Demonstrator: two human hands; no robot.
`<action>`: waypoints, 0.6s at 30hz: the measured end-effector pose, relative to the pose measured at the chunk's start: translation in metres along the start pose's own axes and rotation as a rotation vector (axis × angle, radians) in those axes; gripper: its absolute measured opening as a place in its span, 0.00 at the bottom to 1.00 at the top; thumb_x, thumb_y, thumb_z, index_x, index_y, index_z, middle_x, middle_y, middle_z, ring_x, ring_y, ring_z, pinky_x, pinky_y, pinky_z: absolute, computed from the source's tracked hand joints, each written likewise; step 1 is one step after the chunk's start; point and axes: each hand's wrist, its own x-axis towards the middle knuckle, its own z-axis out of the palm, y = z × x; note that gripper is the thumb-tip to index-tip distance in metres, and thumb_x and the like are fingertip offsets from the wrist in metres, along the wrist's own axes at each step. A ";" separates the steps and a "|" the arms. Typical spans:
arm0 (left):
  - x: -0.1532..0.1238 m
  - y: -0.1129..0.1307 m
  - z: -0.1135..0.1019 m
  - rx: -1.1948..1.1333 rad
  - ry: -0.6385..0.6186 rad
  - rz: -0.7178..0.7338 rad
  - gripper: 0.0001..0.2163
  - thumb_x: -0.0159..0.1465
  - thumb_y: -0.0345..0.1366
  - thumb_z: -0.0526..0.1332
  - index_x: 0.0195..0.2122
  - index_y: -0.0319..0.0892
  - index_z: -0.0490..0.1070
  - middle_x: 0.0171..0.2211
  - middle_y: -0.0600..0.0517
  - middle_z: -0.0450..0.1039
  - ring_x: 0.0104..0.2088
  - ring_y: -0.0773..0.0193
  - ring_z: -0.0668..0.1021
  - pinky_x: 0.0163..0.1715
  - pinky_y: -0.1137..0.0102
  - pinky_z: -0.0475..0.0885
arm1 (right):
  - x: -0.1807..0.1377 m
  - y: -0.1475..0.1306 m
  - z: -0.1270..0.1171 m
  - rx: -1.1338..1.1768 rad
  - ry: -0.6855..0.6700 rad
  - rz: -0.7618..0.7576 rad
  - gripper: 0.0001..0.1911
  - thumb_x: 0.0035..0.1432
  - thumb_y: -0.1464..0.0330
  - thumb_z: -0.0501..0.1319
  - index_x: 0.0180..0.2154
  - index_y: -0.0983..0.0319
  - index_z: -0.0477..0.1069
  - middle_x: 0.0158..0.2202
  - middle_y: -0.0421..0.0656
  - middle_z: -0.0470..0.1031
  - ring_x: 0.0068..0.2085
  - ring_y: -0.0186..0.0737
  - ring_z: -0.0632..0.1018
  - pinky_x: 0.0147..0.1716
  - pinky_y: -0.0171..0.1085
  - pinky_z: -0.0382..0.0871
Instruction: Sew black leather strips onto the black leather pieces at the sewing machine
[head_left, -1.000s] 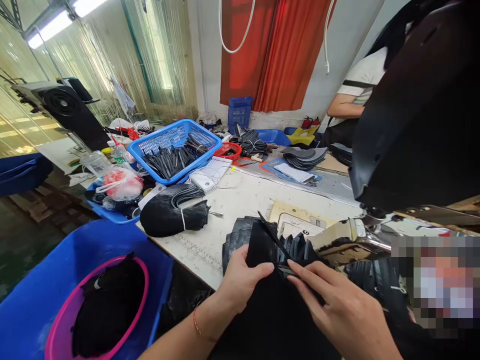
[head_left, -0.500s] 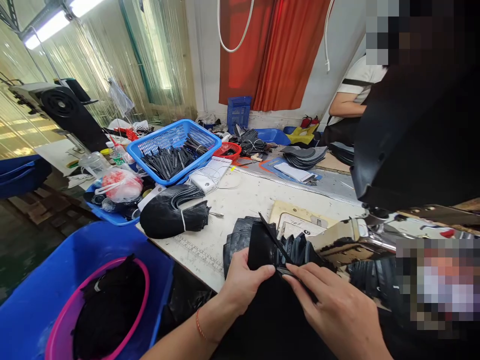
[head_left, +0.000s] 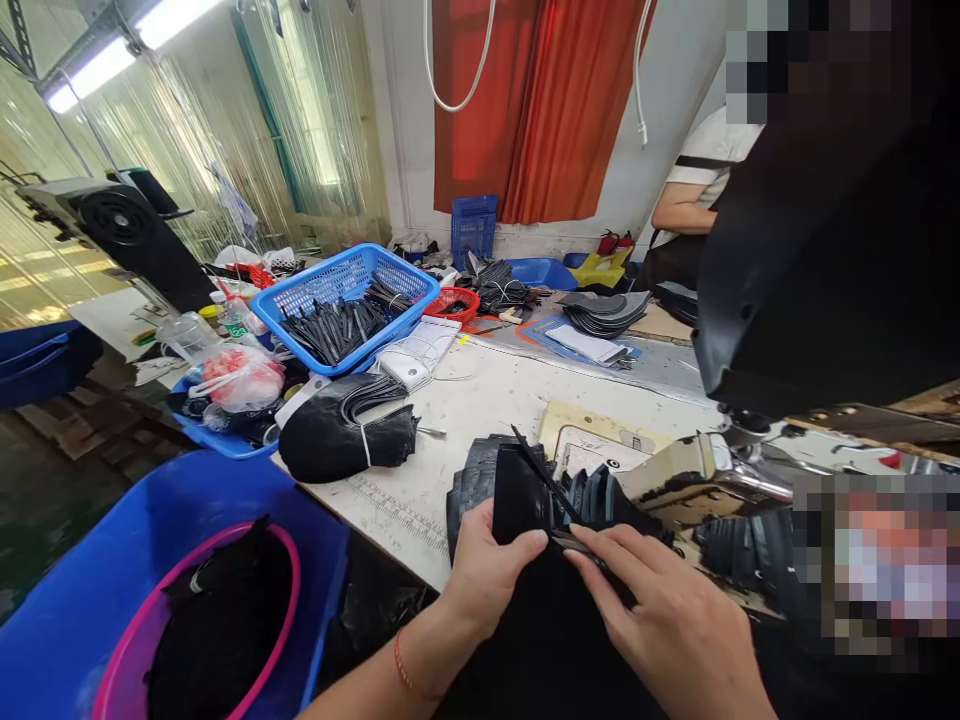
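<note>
Pinching a black piece [head_left: 517, 490] by the near edge of the counter [head_left: 487, 385] between thumb and fingers of the left hand [head_left: 481, 570], and holding a thin black strip [head_left: 543, 472] above that edge in the narrowed fingers of the right hand [head_left: 664, 595]. Working beside a tied black bundle [head_left: 334, 435] on the counter's left side, facing a blue basket [head_left: 330, 287] of dark strips [head_left: 335, 330] toward the counter's far left.

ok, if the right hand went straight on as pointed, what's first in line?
Likely the smooth, flat black piece in the left hand, near its thumb; depth ahead of the right hand is unclear.
</note>
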 end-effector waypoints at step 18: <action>-0.005 -0.004 0.008 0.010 0.096 0.066 0.12 0.54 0.34 0.70 0.38 0.36 0.77 0.35 0.47 0.80 0.34 0.61 0.78 0.38 0.68 0.73 | -0.001 -0.020 0.001 -0.129 0.072 0.050 0.16 0.69 0.65 0.53 0.37 0.64 0.78 0.29 0.41 0.77 0.28 0.36 0.74 0.32 0.37 0.60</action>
